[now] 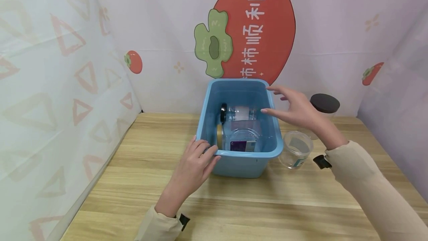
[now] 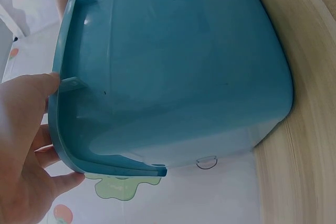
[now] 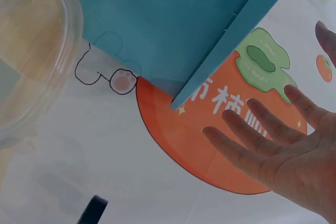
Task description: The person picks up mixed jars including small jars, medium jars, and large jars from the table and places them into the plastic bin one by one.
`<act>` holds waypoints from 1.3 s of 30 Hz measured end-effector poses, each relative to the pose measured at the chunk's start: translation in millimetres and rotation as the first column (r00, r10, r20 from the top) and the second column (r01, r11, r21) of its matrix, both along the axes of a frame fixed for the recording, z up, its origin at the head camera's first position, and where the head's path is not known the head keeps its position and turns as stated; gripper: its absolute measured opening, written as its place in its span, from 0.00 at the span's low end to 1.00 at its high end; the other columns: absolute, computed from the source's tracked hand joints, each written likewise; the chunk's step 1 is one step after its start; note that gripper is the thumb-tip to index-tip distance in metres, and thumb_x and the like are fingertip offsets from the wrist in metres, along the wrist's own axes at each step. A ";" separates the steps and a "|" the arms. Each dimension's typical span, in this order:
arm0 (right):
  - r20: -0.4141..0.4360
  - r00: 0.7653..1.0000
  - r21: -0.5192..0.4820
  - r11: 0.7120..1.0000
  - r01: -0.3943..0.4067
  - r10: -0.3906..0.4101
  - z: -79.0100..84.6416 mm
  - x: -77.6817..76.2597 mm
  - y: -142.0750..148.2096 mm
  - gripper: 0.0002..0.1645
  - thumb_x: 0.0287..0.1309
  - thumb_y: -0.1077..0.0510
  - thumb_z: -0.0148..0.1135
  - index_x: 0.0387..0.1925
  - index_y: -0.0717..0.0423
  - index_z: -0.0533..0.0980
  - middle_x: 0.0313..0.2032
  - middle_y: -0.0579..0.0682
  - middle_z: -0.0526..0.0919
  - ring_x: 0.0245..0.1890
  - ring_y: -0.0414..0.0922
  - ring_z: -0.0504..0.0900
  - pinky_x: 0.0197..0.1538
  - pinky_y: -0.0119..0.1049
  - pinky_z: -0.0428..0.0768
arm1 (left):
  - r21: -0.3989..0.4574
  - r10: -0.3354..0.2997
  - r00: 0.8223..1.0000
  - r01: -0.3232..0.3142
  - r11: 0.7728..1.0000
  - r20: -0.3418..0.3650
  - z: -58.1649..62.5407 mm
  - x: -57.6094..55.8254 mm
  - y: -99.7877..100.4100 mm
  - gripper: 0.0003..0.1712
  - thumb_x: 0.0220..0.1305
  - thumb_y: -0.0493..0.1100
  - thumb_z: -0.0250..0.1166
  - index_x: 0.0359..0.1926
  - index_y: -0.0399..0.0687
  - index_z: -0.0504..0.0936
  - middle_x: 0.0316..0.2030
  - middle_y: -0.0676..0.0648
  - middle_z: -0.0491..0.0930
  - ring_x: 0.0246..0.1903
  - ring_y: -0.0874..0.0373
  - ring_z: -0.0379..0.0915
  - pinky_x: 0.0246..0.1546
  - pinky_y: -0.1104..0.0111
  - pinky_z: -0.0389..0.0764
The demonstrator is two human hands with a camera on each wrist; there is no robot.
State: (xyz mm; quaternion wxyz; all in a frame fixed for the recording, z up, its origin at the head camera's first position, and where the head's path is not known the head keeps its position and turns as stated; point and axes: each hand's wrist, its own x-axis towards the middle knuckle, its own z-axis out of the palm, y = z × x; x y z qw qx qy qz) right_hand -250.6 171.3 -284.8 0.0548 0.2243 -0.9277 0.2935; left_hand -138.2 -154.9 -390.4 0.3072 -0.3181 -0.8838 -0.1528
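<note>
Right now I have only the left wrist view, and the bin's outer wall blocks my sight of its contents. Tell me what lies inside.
Observer: In the head view, a black-lidded jar and a yellow-lidded jar lie on their sides in the blue bin.
Operator: Report whether the right hand is holding anything.
Observer: It holds nothing; the right wrist view shows its fingers spread.
Operator: Now tell me what stands to the right of the bin.
Observer: In the head view, a clear container stands on the table there, with a taller black-lidded container behind it.
</note>
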 end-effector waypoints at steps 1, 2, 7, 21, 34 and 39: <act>-0.008 1.000 -0.005 1.000 0.006 -0.006 -1.5 1.2 1.7 0.49 0.62 0.44 0.76 0.77 0.55 0.65 0.72 0.64 0.73 0.67 0.70 0.76 0.59 0.72 0.79 | 0.000 0.000 1.000 0.000 1.000 0.000 -0.1 -0.1 0.1 0.13 0.72 0.45 0.71 0.52 0.43 0.87 0.43 0.44 0.85 0.49 0.48 0.79 0.68 0.40 0.75; -0.017 1.000 -0.008 1.000 0.011 -0.011 -3.0 2.4 3.3 0.49 0.62 0.45 0.76 0.77 0.55 0.65 0.71 0.65 0.73 0.66 0.70 0.76 0.59 0.72 0.79 | 0.001 0.000 1.000 0.000 1.000 -0.001 -0.2 -0.3 0.1 0.13 0.71 0.44 0.71 0.52 0.43 0.87 0.43 0.44 0.85 0.49 0.47 0.79 0.68 0.40 0.75; -0.034 0.999 -0.026 0.999 0.038 -0.039 -11.0 8.4 11.3 0.48 0.63 0.47 0.76 0.78 0.55 0.65 0.70 0.67 0.73 0.66 0.72 0.75 0.59 0.75 0.77 | 0.013 -0.008 1.000 0.008 1.000 -0.020 -2.1 -1.7 0.2 0.14 0.68 0.43 0.74 0.51 0.42 0.87 0.43 0.43 0.85 0.49 0.47 0.79 0.66 0.39 0.76; -0.060 0.991 -0.158 0.981 0.109 -0.120 -44.2 20.2 34.0 0.45 0.63 0.50 0.76 0.76 0.55 0.66 0.71 0.68 0.72 0.65 0.75 0.74 0.60 0.78 0.74 | 0.005 0.002 1.000 -0.001 1.000 -0.029 -2.2 -1.8 0.1 0.16 0.65 0.43 0.76 0.50 0.41 0.87 0.43 0.43 0.85 0.50 0.47 0.80 0.65 0.39 0.77; -0.137 0.980 -0.211 0.971 0.113 -0.144 -72.2 29.4 47.6 0.44 0.61 0.54 0.77 0.73 0.62 0.69 0.70 0.68 0.74 0.64 0.73 0.76 0.60 0.77 0.74 | -0.001 0.002 0.999 -0.002 1.000 -0.041 -1.8 -1.9 0.1 0.16 0.65 0.44 0.76 0.50 0.41 0.87 0.43 0.43 0.85 0.50 0.47 0.80 0.65 0.40 0.77; -0.122 0.979 -0.224 0.966 0.132 -0.162 -82.0 33.6 49.6 0.45 0.61 0.54 0.77 0.74 0.61 0.68 0.70 0.68 0.73 0.64 0.74 0.75 0.61 0.77 0.73 | -0.007 0.004 0.999 -0.004 1.000 -0.041 -0.8 -1.3 0.0 0.16 0.65 0.44 0.76 0.50 0.41 0.87 0.43 0.43 0.85 0.50 0.47 0.80 0.65 0.41 0.78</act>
